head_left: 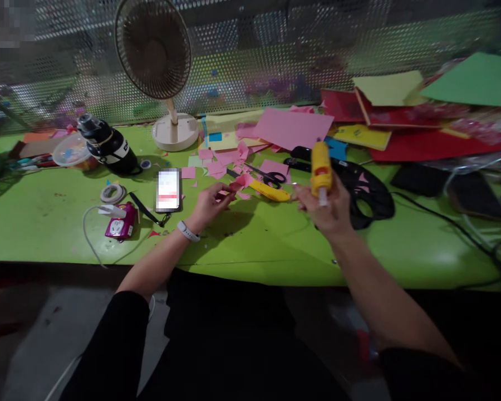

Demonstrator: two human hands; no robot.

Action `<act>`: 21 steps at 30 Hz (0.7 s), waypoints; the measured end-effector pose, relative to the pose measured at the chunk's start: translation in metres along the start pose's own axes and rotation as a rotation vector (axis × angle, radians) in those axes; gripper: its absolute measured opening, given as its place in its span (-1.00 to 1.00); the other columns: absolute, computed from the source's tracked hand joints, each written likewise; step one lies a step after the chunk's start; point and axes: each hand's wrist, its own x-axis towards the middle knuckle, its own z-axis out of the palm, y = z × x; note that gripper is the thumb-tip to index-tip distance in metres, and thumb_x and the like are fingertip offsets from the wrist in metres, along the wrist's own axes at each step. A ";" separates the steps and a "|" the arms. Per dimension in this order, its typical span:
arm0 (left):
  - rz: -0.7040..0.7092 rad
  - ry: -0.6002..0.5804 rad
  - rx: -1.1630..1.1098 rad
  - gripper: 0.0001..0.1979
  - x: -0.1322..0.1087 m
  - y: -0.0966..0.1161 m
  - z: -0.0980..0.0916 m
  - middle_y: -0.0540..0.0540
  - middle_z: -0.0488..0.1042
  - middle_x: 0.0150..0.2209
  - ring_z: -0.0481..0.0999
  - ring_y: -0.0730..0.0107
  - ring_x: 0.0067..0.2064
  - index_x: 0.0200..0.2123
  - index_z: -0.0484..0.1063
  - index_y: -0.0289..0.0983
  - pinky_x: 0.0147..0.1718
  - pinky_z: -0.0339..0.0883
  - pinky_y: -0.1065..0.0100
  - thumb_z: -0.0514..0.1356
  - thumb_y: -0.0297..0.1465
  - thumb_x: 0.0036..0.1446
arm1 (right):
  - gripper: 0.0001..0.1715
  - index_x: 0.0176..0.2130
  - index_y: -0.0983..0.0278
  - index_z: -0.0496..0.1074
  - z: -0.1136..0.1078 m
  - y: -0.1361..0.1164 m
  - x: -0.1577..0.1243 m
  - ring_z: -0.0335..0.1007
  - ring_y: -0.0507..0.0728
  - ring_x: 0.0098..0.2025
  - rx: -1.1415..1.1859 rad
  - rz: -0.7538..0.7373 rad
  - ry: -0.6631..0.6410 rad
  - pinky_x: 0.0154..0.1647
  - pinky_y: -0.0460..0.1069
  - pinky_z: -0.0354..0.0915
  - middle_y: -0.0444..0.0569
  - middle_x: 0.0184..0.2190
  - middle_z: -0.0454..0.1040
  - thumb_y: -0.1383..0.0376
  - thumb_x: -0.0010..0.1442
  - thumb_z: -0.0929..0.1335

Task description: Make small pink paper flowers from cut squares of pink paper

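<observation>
Black clothing [234, 334] fills six o'clock, and I'd steady the pink paper [242, 181] pinched by the left hand [211, 206] at nine, keeping the glue gun [320, 164], gripped in the right hand [333, 209] at three, clear.

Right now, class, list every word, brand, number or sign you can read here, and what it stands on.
"E": start of the label on the black bottle; its remaining letters are unclear.
Phone screen: too blurred to read.
Yellow knife handle and yellow glue gun: any markings are too small to read.
</observation>
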 end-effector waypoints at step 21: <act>0.006 -0.018 -0.002 -0.83 -0.001 0.001 0.004 -0.19 0.61 -0.25 0.67 0.37 -0.25 -0.22 0.49 -0.34 -0.30 0.60 0.35 0.27 -0.32 0.26 | -0.50 -0.15 0.11 0.31 0.029 -0.042 0.014 0.57 0.14 -0.37 0.744 0.029 -0.055 -0.50 0.01 0.49 -0.12 -0.28 0.58 0.09 0.03 0.56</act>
